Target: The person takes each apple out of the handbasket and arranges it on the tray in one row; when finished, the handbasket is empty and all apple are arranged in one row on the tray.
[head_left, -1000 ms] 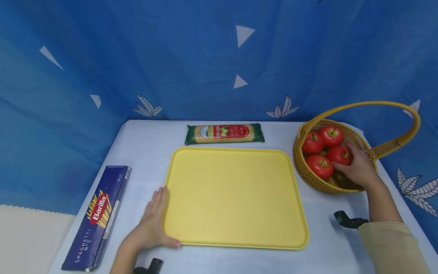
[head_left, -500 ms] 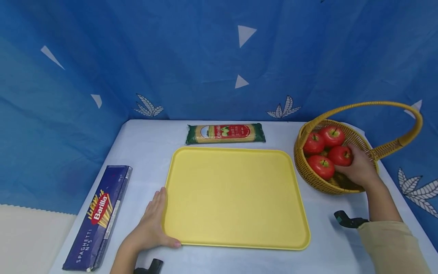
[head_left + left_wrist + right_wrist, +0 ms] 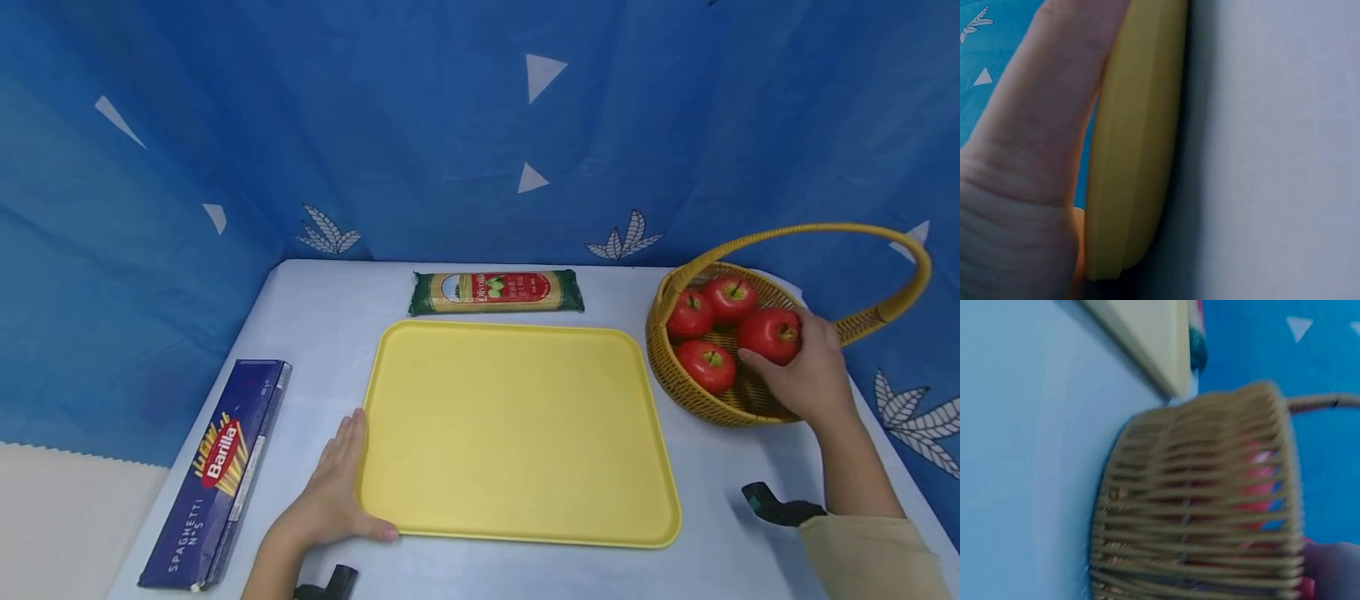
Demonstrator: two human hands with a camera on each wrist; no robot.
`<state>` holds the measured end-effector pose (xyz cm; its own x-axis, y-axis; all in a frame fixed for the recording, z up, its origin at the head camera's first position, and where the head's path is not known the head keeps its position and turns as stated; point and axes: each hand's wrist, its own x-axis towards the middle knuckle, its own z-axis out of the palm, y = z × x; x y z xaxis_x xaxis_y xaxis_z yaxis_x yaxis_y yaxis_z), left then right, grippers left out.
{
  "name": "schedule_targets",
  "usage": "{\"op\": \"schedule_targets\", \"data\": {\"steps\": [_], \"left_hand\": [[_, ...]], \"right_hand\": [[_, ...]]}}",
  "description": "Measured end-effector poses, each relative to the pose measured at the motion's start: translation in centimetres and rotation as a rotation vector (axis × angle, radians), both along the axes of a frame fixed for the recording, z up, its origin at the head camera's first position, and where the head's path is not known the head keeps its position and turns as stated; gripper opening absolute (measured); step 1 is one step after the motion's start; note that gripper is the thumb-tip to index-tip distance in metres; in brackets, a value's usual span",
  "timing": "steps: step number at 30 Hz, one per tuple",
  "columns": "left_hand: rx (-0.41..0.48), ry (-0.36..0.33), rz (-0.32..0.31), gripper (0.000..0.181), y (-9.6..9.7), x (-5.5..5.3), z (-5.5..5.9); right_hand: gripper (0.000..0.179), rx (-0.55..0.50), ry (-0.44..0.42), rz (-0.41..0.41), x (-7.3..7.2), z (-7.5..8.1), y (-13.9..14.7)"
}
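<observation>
My right hand (image 3: 816, 371) grips a red apple (image 3: 767, 335) over the right part of a wicker basket (image 3: 690, 402), thumb on its near side. Several apples in all are there; the others, such as the front apple (image 3: 706, 367), lie in the basket's left half. In the right wrist view the basket's woven wall (image 3: 1191, 506) hides most of the fruit, and a bit of the hand (image 3: 1337, 569) shows past its rim. My left hand (image 3: 330, 493) rests against the near left corner of a yellow tray (image 3: 517, 433), fingers straight along its side. The left wrist view shows the tray's edge (image 3: 1135, 144) close up.
A blue Barilla spaghetti box (image 3: 216, 475) lies at the left of the white table (image 3: 315, 325). Behind the tray lies a green-ended spaghetti packet (image 3: 497, 292). The basket's tall handle (image 3: 817, 227) arches up on the right. A blue curtain (image 3: 420, 125) hangs behind.
My right hand has lifted the apple from among the others and moved it slightly right and toward the camera. The left hand stays at the tray's corner.
</observation>
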<state>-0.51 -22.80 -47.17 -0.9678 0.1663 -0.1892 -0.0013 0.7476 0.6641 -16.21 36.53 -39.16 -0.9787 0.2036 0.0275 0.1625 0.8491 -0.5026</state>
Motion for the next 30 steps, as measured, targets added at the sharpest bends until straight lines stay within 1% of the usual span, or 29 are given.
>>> {"op": "schedule_targets", "data": {"steps": [4, 8, 12, 15, 18, 22, 25, 30], "left_hand": [[-0.004, -0.002, 0.003, 0.166, 0.0, -0.1, 0.0], [-0.002, 0.002, 0.010, 0.167, -0.1, -0.1, -0.2], [0.006, 0.002, 0.019, 0.167, -0.1, -0.1, -0.4], [-0.002, 0.001, 0.020, 0.168, -0.1, -0.1, -0.4], [-0.005, -0.001, 0.016, 0.167, 0.0, -0.1, -0.3], [-0.004, 0.004, 0.016, 0.167, 0.0, -0.1, -0.3], [-0.004, 0.017, 0.018, 0.168, -0.1, -0.1, -0.4], [-0.016, 0.035, 0.009, 0.166, -0.2, 0.0, -0.7]], "right_hand": [[0.099, 0.001, 0.065, -0.015, 1.7, 1.9, -1.6], [0.100, -0.009, 0.151, 0.010, 3.6, 3.8, -3.8], [0.099, -0.035, 0.235, 0.087, 5.2, 5.0, -6.6], [0.099, -0.056, 0.275, 0.175, 5.8, 5.4, -9.1], [0.095, -0.084, 0.275, 0.271, 5.8, 5.4, -11.9], [0.089, -0.146, 0.229, 0.414, 5.0, 4.8, -16.0], [0.089, -0.179, 0.173, 0.511, 4.0, 3.9, -19.3], [0.090, -0.204, 0.056, 0.633, 2.5, 2.5, -25.0]]}}
